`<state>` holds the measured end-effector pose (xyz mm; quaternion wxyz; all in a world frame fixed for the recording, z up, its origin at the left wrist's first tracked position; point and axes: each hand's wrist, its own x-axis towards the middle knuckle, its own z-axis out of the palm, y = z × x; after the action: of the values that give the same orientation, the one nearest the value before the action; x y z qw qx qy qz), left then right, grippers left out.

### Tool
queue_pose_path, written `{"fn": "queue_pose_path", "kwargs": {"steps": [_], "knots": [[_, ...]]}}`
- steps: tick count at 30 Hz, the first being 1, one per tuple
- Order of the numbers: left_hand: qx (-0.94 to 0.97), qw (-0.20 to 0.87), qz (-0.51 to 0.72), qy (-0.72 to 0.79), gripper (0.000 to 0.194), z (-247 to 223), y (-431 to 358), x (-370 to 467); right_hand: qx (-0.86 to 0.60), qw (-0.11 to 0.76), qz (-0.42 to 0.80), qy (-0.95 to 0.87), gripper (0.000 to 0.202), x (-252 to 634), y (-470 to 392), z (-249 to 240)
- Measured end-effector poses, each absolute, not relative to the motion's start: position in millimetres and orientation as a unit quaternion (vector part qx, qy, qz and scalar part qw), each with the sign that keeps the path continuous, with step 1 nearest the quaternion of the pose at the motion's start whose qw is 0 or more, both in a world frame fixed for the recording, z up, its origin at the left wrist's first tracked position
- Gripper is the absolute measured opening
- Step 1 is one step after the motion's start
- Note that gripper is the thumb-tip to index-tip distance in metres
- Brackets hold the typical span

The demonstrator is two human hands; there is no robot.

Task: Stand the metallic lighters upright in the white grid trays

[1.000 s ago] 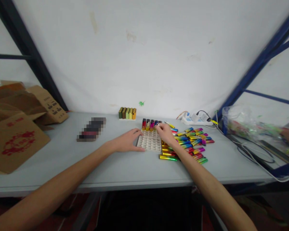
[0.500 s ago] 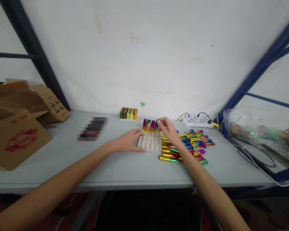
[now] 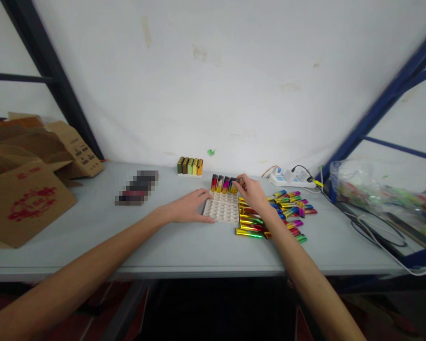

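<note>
A white tray (image 3: 222,210) with rows of round hollows lies on the table in the head view. Several shiny metallic lighters (image 3: 220,183) with dark tops stand upright along its back row. My left hand (image 3: 186,207) spans the tray's left side, thumb at the front corner and fingers at the back. With thumb and fingers, my right hand (image 3: 251,192) pinches the rightmost upright lighter (image 3: 233,185) at the back right corner; its fingertips partly hide the top. Beneath and beside my right forearm lies a pile of loose metallic lighters (image 3: 286,208) in many colours.
A filled block of green, brown and yellow lighters (image 3: 190,166) stands near the wall. Further left are a blurred dark object (image 3: 138,188) and open cardboard boxes (image 3: 39,203). A power strip (image 3: 287,177) with cables and clear plastic bags (image 3: 355,182) are to the right.
The rightmost lighter now shows more clearly in the back row, and my right hand has shifted slightly right, fingers still on it. My left hand stays at the tray.
</note>
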<state>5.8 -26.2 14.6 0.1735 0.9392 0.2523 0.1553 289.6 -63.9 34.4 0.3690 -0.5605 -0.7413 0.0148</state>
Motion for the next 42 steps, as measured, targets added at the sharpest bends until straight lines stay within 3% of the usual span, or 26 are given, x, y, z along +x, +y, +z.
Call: {"fn": "queue_pose_path", "kwargs": {"steps": [11, 21, 25, 30, 36, 42], "knots": [[0.939, 0.170, 0.161, 0.251, 0.078, 13.9, -25.8, 5.0, -0.583, 0.303, 0.003, -0.754, 0.018, 299.1, -58.3, 31.4], [0.937, 0.173, 0.153, 0.261, 0.081, 13.0, -24.5, 4.6, -0.605, 0.310, 0.003, -0.734, 0.040, 308.3, -63.3, 42.9], [0.937, 0.172, 0.153, 0.261, 0.082, 9.8, -22.4, 3.6, -0.643, 0.326, -0.001, -0.693, 0.036, 350.0, -72.0, 63.2], [0.938, 0.176, 0.140, 0.265, 0.080, 10.8, -22.6, 3.7, -0.698, 0.229, -0.036, -0.678, 0.030, 430.0, -106.9, 61.0], [0.936, 0.180, 0.130, 0.272, 0.081, 15.7, -23.3, 4.8, -0.794, 0.126, -0.121, -0.582, 0.042, 498.2, -164.4, 13.6], [0.937, 0.178, 0.127, 0.273, 0.082, 16.2, -23.6, 5.0, -0.845, 0.110, -0.126, -0.508, 0.047, 493.3, -171.6, -4.7]]}}
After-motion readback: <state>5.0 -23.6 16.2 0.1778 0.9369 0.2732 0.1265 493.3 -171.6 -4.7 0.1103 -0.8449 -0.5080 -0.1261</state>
